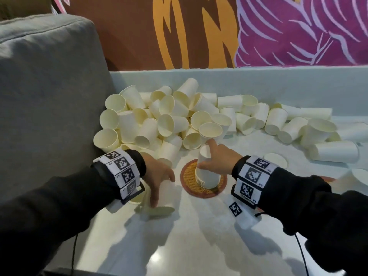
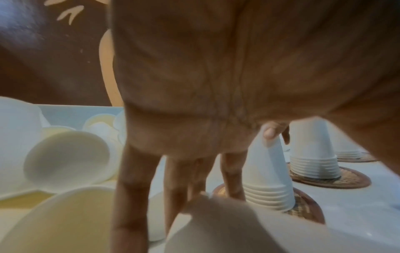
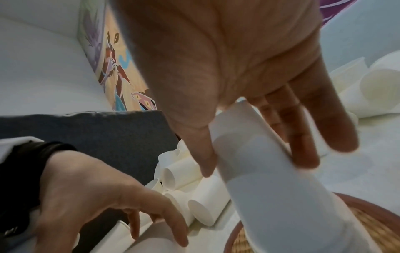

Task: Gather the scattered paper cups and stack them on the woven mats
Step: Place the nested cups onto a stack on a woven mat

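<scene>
Right hand (image 1: 217,156) grip around stack (image 1: 208,172), left hand (image 1: 159,174) clasping cup (image 1: 157,198), pile (image 1: 159,120) behind

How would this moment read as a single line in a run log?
left hand: grips a loose paper cup on the table | right hand: grips inverted cup stack on woven mat | cup pile: unsorted

Both arms wear black long sleeves (image 1: 49,206); each wrist carries a white band of black square-pattern markers (image 1: 253,176).
</scene>
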A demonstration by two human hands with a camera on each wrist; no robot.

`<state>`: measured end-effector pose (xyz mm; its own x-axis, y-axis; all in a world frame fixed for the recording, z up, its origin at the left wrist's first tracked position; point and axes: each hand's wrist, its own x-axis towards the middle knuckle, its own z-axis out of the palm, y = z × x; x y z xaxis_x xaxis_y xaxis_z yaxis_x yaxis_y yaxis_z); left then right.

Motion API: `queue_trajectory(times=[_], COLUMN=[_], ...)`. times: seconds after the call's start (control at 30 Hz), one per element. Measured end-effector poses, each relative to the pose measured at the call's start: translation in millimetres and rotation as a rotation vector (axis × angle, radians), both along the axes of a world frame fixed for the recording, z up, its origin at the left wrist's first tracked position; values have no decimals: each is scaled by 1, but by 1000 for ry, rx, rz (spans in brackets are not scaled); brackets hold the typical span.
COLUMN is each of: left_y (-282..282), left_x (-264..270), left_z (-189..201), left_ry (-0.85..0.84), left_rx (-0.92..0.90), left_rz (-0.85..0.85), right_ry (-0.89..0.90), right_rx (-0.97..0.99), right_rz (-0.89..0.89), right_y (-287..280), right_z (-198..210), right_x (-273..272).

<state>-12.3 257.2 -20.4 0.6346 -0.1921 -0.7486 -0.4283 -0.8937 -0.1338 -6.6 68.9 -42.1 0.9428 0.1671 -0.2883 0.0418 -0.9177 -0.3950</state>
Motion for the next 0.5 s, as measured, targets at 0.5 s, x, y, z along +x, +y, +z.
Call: queue_trajectory(times=[0.5], left_y=[27], left_x=[14], left_z=[28], left_ry=[56], left_rx=[-1171], left_rz=[803], right_ry=[-246], right_rx=[520], right_rz=[331], right_y=[18], right_z=[18], right_x=[-22])
